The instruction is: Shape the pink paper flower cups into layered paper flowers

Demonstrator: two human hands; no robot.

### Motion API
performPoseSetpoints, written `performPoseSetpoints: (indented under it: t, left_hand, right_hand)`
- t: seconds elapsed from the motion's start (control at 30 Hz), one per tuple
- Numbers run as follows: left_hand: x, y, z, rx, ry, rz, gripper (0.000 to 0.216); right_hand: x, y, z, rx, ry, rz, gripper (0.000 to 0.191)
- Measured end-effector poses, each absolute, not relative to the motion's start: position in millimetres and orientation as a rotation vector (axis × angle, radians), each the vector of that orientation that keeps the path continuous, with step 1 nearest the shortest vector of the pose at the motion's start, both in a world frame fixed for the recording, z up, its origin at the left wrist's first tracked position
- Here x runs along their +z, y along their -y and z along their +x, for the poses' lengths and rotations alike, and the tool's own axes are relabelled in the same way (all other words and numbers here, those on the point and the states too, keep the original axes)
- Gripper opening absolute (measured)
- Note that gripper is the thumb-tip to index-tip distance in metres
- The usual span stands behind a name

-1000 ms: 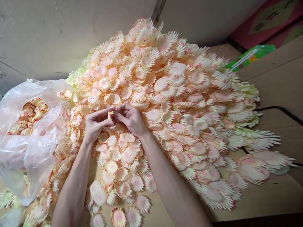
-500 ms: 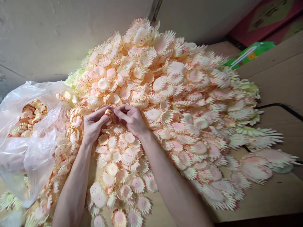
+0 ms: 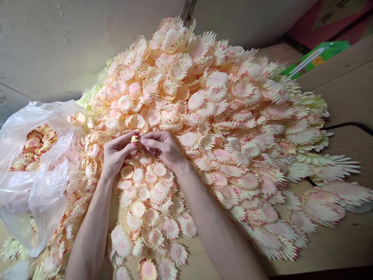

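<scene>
Pinching flower (image 3: pixel 134 139) between 2 hands (image 3: pixel 115 153)

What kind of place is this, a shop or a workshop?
Probably a craft workshop: a heap of fringed flower pieces on a board table, a plastic bag holding more, the left hand and right hand pinching one small piece.

A small handwork shop for artificial flowers: a heap of cream-and-pink petal discs (image 3: pixel 221 116) fills the middle of the view, piled against a bare plaster wall (image 3: pixel 72 46) at 11 o'clock. At 9 o'clock a clear plastic bag (image 3: pixel 43 186) holds more discs in bulk. Plain cardboard sheets (image 3: pixel 344 241) lie under the heap at 4 o'clock, with a green carton (image 3: pixel 316 58) at 2 o'clock. At the centre, a left hand (image 3: pixel 116 153) and right hand (image 3: pixel 163 147) pinch a single disc (image 3: pixel 134 139) between their fingertips.
</scene>
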State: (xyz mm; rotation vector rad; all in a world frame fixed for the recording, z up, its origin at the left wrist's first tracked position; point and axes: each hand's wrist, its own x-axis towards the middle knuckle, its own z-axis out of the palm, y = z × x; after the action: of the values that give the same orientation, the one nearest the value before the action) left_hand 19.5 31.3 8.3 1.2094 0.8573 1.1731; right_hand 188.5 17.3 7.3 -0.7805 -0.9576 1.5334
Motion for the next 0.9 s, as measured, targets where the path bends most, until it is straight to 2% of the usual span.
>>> performPoseSetpoints:
  t: [0.9]
  left_hand:
    - [7.1, -32.4, 18.5, 1.091, -0.776, 1.258, 0.035]
  right_hand:
    - [9.7, -16.7, 186.7, 1.56, 0.928, -0.79, 0.015]
